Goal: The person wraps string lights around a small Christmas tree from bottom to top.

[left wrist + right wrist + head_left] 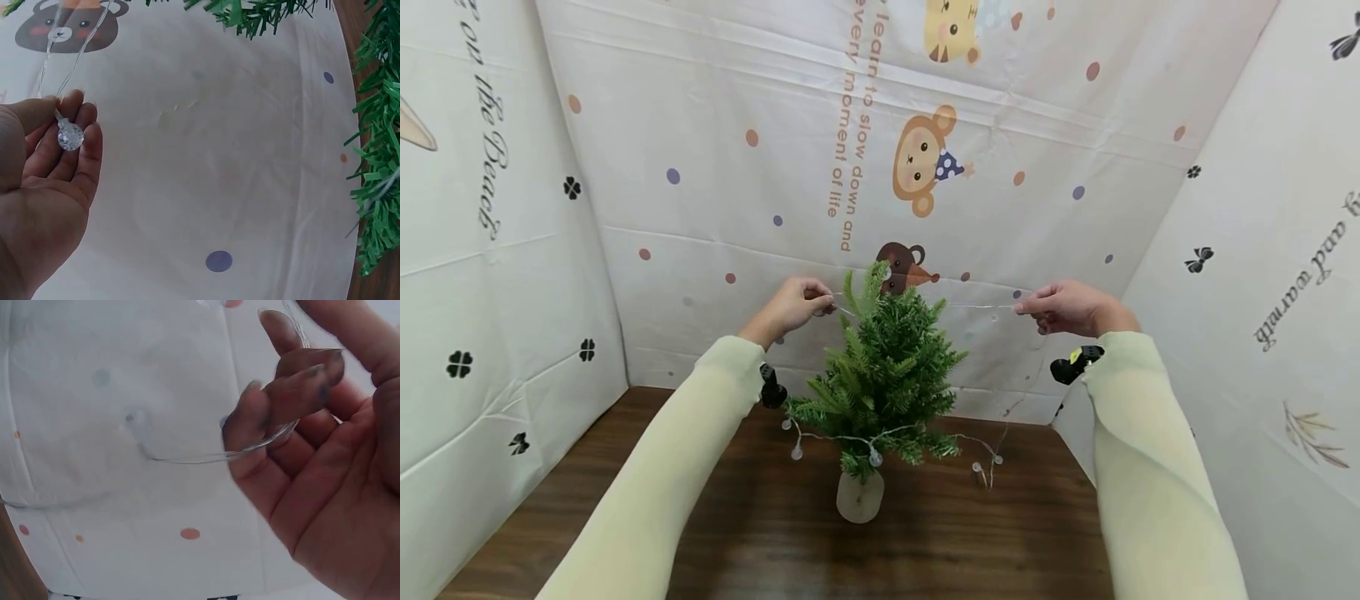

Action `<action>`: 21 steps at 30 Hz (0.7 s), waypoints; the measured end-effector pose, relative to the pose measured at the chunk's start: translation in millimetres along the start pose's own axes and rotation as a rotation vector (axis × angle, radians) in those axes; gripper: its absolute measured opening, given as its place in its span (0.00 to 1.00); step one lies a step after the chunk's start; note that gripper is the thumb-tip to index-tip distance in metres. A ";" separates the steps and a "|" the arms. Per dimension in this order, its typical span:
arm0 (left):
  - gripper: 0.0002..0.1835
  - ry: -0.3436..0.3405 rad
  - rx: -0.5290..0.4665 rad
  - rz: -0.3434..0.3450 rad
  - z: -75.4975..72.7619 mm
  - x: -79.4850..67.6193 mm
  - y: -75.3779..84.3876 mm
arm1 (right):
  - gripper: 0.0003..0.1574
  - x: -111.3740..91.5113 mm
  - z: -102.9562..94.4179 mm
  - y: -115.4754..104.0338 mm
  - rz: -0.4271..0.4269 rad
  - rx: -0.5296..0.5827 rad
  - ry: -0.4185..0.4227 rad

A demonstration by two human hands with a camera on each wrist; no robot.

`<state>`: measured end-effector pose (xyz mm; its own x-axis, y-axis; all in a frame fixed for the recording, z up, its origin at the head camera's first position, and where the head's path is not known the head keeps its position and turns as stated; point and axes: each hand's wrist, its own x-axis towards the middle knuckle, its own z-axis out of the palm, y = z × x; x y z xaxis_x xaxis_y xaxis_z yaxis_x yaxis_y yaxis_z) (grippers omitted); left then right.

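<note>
A small green artificial Christmas tree point(898, 367) stands between my hands on a round pale base point(860, 497). My left hand point(797, 304), left of the treetop, pinches the clear wire of a string of fairy lights; in the left wrist view a crackled bulb point(70, 136) hangs below the thumb. On the other side my right hand point(1071, 308) pinches the same string, and the wire point(981, 307) stretches between the hands at the upper branches, partly hidden there. In the right wrist view wire point(187, 460) runs across the curled fingers to a blurred bulb point(134, 422).
More of the light string, with a bulb point(876, 457), lies round the lower branches, and a loose stretch with bulbs point(977, 467) hangs at the right. The dark wooden table point(760, 533) meets a printed white cloth backdrop point(820, 150) behind and at both sides.
</note>
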<state>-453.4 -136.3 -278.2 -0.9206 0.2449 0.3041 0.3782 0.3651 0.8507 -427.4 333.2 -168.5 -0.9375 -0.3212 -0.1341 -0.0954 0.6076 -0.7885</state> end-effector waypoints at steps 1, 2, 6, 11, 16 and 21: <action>0.14 0.007 -0.018 -0.004 -0.2 -0.4 -0.8 | 0.18 -1.5 -2.0 1.0 0.005 -0.014 -0.005; 0.14 0.013 -0.032 -0.008 0.0 -0.8 -1.9 | 0.18 -2.5 -3.8 2.1 0.007 -0.011 -0.006; 0.14 0.022 -0.110 -0.007 0.8 -1.7 -6.0 | 0.21 -7.9 -8.4 2.8 -0.019 0.046 -0.013; 0.14 0.027 -0.222 0.000 1.1 -2.2 -12.0 | 0.22 -11.9 -11.1 -2.2 -0.053 0.141 0.008; 0.14 0.046 -0.316 -0.044 -0.2 -4.1 -16.9 | 0.20 -11.0 -7.4 -16.7 -0.119 0.240 0.087; 0.14 0.048 -0.475 -0.065 0.9 -4.8 -20.2 | 0.18 -7.4 1.4 -42.1 -0.225 0.337 0.146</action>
<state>-456.6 -144.1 -297.2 -0.9485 0.1891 0.2541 0.2440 -0.0751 0.9669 -416.0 309.0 -135.1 -0.9456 -0.2977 0.1311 -0.2111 0.2549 -0.9437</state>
